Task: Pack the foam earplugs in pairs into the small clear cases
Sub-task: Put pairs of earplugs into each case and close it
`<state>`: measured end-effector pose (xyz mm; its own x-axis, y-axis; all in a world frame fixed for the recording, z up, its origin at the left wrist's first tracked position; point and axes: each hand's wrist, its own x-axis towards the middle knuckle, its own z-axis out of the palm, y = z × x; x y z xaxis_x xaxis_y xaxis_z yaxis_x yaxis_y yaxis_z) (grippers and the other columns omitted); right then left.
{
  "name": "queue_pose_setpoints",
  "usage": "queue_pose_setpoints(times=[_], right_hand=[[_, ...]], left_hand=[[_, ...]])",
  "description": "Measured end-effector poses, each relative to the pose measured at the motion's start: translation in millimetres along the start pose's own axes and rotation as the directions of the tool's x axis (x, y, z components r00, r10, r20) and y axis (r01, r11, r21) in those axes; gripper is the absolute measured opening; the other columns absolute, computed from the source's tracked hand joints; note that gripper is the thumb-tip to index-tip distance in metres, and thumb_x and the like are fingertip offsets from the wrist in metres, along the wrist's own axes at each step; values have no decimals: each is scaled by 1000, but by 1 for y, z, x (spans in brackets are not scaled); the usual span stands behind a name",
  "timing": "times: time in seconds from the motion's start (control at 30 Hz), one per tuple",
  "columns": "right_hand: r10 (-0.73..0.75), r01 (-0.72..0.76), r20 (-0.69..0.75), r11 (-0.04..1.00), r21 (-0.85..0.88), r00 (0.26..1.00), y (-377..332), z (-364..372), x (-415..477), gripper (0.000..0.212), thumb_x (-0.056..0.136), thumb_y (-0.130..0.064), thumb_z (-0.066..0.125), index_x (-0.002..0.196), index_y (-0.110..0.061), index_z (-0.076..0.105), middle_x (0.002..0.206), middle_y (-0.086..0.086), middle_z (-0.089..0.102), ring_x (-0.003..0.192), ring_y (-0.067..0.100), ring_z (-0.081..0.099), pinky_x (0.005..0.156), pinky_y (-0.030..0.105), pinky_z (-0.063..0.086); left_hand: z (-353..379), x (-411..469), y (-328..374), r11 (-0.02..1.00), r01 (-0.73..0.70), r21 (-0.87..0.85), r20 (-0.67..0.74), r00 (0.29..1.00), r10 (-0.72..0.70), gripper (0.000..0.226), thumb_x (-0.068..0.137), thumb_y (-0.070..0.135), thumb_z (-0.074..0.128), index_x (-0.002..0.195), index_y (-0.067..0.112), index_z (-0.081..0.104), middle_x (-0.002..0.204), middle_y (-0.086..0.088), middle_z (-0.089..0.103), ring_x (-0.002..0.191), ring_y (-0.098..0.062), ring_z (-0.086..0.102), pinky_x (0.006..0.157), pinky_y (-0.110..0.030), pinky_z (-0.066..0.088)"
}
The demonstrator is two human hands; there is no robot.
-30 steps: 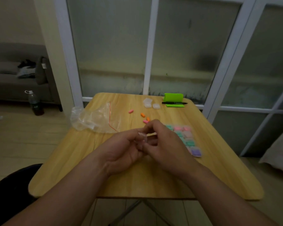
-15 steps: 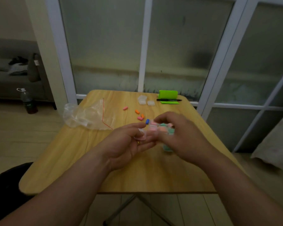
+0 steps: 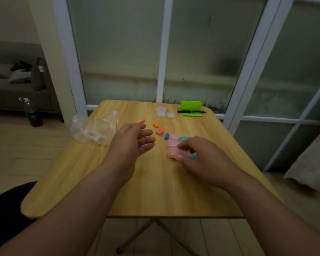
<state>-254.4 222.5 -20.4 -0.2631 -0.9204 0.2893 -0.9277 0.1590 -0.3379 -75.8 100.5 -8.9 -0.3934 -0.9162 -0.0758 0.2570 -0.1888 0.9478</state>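
Head view, grip first: right hand [image 3: 201, 156] low over the tabletop [image 3: 155, 191], fingers curled, grip pinching a clear case [image 3: 181, 155] with pink filling. Case at the near end of a block of filled cases [image 3: 174, 143], touching its neighbours, right of centre. Left hand [image 3: 131, 143] near, grip spread, fingers straight and apart, holding nothing; small blue speck at the palm edge, too small to identify. Between left hand and block: blue earplug [image 3: 166, 136]. Beyond it, loose earplugs [image 3: 158, 133] scattered, pink and orange. Further back, two empty cases [image 3: 161, 111] beside a green stand [image 3: 190, 106], black marker [image 3: 191, 111] lying in front. Crumpled plastic bag [image 3: 94, 128] at the left edge.
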Motion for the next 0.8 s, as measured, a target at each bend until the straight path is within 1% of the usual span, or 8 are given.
queue_pose_setpoints(times=[0.07,0.13,0.23,0.4,0.5,0.6,0.67,0.8], right_hand=[[-12,13,51,999,-36,999,-2,4,-1,33,97,-43,69,129,-35,66,124,-17,65,112,2,56,99,32,53],[-24,29,74,997,-68,997,-7,7,0,31,97,-43,69,127,-36,67,124,-17,64,115,4,56,100,33,52],[-54,63,83,991,-115,995,-11,9,3,28,97,-44,67,124,-36,68,122,-15,64,116,8,55,101,35,49],[-40,55,102,987,-154,994,-6,11,3,32,96,-45,68,126,-37,68,122,-15,57,118,8,50,100,31,45],[-10,19,86,994,-105,996,-3,10,2,41,95,-52,65,134,-39,63,125,-17,54,119,5,46,99,32,47],[32,-31,36,999,-20,999,2,11,4,50,91,-64,64,136,-41,59,124,-19,54,118,4,47,97,35,50],[72,-72,-14,997,24,997,5,12,7,45,93,-61,65,132,-39,62,120,-18,55,115,5,50,95,33,50],[124,-115,-108,990,87,986,17,9,27,31,98,-48,65,124,-31,67,115,-12,60,107,7,56,86,29,48]], left_hand=[[-3,-1,2,1000,-13,19,-24,1000,14,21,104,14,50,117,10,66,110,-15,74,86,-23,75,84,-40,64],[-2,-4,2,999,-35,36,-28,999,36,22,103,13,49,116,10,67,107,-15,74,80,-19,73,82,-39,64],[-4,-5,4,998,-64,30,-34,997,65,23,103,13,49,117,10,67,103,-14,74,75,-16,71,75,-33,63],[-6,-7,6,997,-64,37,-24,998,65,23,104,12,48,117,10,67,100,-14,74,75,-17,69,72,-32,61],[-8,-6,7,997,-70,17,-27,997,70,22,103,11,49,116,10,67,96,-12,72,75,-18,68,71,-32,58],[-7,0,9,998,-63,6,-40,997,63,22,100,9,49,113,9,67,99,-14,73,76,-20,68,72,-36,56],[-5,5,11,999,-52,1,-49,997,52,23,99,9,49,112,9,68,99,-15,73,76,-21,68,74,-38,55],[4,23,19,998,-37,-55,-39,999,35,24,99,16,49,110,9,69,91,-9,75,74,-19,68,73,-35,57]])
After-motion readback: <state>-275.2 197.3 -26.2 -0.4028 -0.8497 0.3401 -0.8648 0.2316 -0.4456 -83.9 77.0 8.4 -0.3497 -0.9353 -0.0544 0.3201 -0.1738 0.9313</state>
